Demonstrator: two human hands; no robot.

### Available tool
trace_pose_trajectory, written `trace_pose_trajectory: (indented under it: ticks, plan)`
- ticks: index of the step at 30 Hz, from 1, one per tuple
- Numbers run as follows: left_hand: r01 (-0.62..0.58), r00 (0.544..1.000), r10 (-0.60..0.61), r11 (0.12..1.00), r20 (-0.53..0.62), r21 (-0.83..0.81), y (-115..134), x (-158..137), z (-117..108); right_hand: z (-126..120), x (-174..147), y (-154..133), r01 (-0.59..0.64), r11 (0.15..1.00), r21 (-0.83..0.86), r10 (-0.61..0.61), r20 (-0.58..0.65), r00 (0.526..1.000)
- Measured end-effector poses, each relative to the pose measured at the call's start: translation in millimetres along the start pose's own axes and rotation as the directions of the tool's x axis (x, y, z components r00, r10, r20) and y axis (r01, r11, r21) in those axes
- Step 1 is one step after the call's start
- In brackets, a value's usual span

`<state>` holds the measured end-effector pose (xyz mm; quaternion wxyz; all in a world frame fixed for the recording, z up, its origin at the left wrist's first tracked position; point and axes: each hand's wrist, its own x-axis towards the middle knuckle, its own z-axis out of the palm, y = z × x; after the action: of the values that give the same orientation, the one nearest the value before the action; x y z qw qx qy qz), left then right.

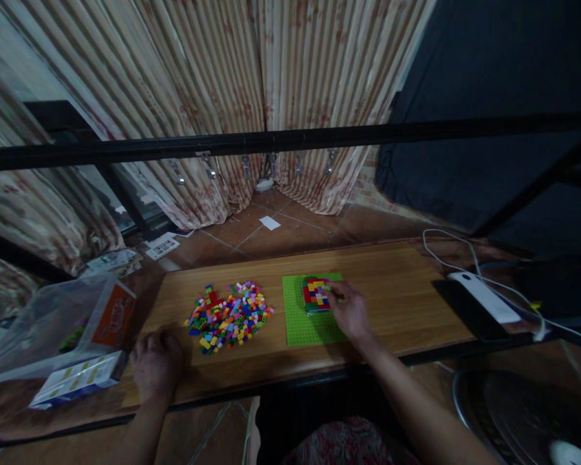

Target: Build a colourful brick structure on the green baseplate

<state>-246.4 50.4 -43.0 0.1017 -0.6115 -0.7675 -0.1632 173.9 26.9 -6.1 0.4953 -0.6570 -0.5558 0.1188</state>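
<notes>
A small block of stacked toy bricks, with red, yellow and blue on its top, stands on a green baseplate. At its right side is my right hand, thumb and fingers pinched together on a small toy brick that they mostly cover. To the left of the baseplate lies a loose pile of many-coloured toy bricks. My left hand rests palm down near the front left end of the wooden table, its fingers loosely bent and holding nothing visible.
A clear plastic box with an orange label stands at the left, beside a white and blue carton. On the right end lie a dark flat object and a white device with a cable. A black metal bar crosses behind the table.
</notes>
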Motion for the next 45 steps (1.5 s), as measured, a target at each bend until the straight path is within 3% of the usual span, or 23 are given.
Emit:
trace_pose_trajectory:
  ticks: [8,14,20,28,45]
  plan:
    - [0.000,1.000,-0.001,0.999,-0.031,-0.055,-0.1,-1.2,2.2,20.1,20.0,-5.7,0.263,0.924,-0.279,-0.192,0.256,0.947]
    - [0.008,0.999,-0.009,0.999,-0.034,-0.034,-0.8,-1.7,4.0,30.2,24.4,-0.1,0.311,0.872,-0.379,-0.181,0.340,0.923]
    - [0.003,0.999,-0.005,0.999,-0.041,-0.047,-0.7,-1.8,4.6,24.7,24.6,3.3,0.332,0.887,-0.322,-0.201,0.377,0.904]
    - [0.028,0.998,-0.032,0.995,-0.048,-0.096,0.9,-2.6,5.4,13.5,27.6,23.3,0.267,0.925,-0.270,-0.194,0.267,0.944]
    - [0.022,0.999,-0.024,0.997,-0.024,-0.075,3.4,-3.4,2.3,20.0,37.8,38.3,0.147,0.987,-0.063,-0.115,0.357,0.927]
